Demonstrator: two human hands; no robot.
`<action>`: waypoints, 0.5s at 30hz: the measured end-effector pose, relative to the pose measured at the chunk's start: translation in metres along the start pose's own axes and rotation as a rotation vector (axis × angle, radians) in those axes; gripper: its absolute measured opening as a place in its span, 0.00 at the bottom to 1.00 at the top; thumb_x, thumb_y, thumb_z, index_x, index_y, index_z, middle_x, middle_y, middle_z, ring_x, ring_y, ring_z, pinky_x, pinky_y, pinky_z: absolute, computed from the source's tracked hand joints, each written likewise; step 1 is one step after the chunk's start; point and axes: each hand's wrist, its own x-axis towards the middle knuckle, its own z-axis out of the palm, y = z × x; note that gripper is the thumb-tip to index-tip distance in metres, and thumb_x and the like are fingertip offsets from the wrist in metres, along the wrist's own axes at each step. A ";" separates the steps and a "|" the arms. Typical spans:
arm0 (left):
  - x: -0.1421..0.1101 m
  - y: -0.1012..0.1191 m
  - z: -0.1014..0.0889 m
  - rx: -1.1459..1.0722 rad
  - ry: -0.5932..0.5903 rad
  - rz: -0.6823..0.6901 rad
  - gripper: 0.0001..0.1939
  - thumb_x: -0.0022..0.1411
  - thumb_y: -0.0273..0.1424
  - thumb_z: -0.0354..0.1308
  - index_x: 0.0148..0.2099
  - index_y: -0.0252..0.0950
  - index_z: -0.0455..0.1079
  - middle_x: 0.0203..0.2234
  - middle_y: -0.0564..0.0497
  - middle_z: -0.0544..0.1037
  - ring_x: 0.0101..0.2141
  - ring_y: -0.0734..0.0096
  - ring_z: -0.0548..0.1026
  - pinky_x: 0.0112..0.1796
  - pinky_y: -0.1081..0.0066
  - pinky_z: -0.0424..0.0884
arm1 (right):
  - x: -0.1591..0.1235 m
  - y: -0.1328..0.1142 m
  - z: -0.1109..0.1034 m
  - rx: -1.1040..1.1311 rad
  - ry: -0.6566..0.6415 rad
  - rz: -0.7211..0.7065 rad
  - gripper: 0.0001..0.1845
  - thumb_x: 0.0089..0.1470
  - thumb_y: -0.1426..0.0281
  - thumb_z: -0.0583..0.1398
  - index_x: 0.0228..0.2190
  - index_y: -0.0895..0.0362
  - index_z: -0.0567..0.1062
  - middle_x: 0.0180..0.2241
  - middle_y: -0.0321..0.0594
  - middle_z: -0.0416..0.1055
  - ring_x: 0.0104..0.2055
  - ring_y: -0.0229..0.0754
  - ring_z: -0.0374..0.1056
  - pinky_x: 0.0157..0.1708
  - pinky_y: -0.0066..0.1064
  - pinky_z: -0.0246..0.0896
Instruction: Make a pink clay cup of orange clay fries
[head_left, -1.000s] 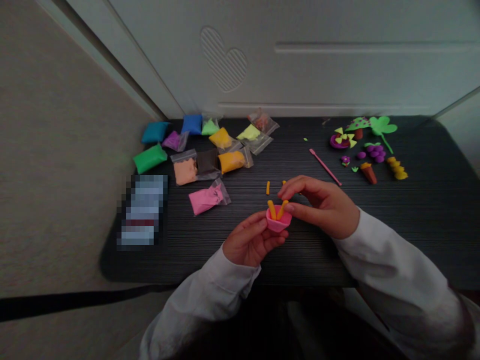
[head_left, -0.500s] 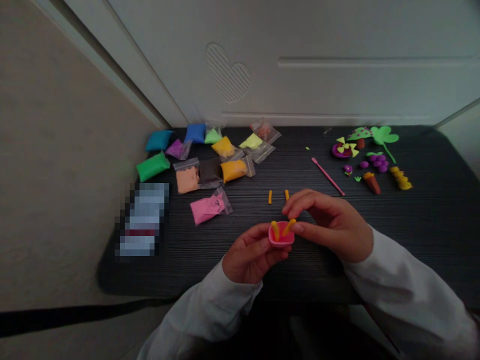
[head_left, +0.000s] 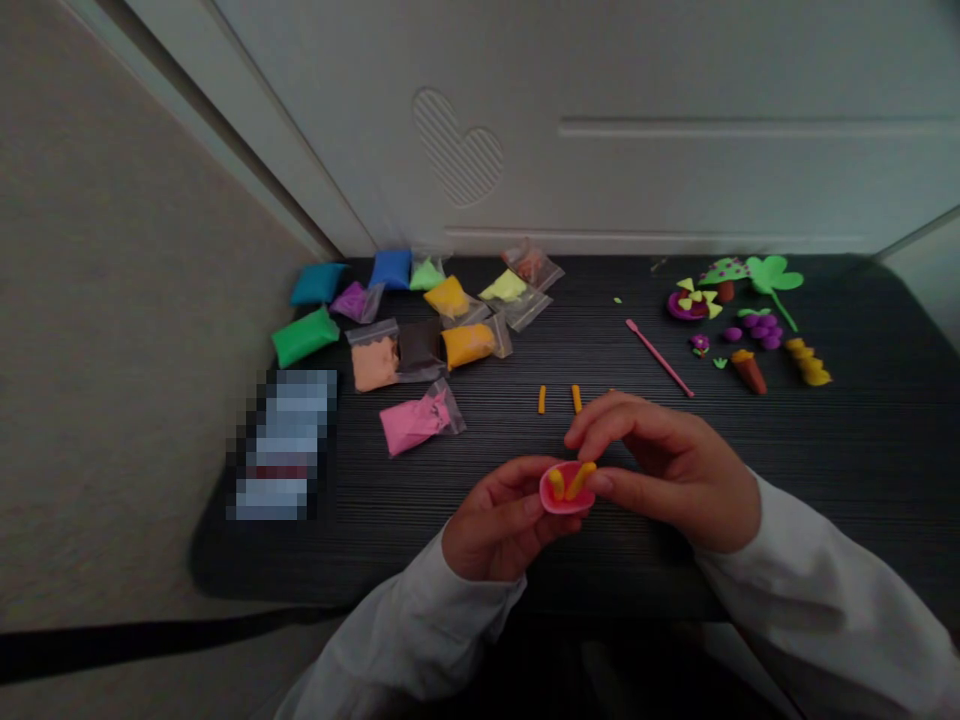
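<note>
My left hand point(head_left: 499, 520) is closed round a small pink clay cup point(head_left: 564, 497) just above the dark table point(head_left: 862, 440). Two yellow clay sticks point(head_left: 577, 481) stand in the cup. My right hand point(head_left: 667, 465) curls over from the right, and its thumb and forefinger pinch the right stick at the cup's rim. Two more short orange sticks point(head_left: 559, 398) lie on the table just beyond the hands.
Several bags of coloured clay point(head_left: 420, 330) lie at the table's back left, a pink bag point(head_left: 420, 418) nearest. A thin pink tool point(head_left: 660, 357) lies right of centre. Finished clay figures point(head_left: 742, 315) sit at the back right. A blurred card point(head_left: 281, 445) lies at the left edge.
The cup and both hands sit lower and nearer me in the picture. The sticks stand less tall above the cup's rim than before.
</note>
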 end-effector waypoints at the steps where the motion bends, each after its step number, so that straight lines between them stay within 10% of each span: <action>1: 0.000 0.000 0.000 0.002 0.000 0.002 0.12 0.50 0.25 0.60 0.40 0.34 0.70 0.31 0.52 0.77 0.33 0.75 0.76 0.36 0.78 0.71 | 0.000 0.000 0.000 -0.005 -0.004 0.001 0.06 0.45 0.72 0.61 0.30 0.53 0.72 0.34 0.37 0.69 0.39 0.39 0.65 0.40 0.32 0.60; 15: 0.001 0.000 -0.002 -0.034 -0.012 -0.004 0.13 0.50 0.25 0.60 0.40 0.33 0.70 0.32 0.51 0.77 0.33 0.74 0.76 0.37 0.77 0.71 | 0.000 0.001 0.001 -0.032 -0.029 -0.028 0.07 0.46 0.74 0.61 0.31 0.54 0.72 0.35 0.38 0.69 0.40 0.38 0.65 0.42 0.32 0.59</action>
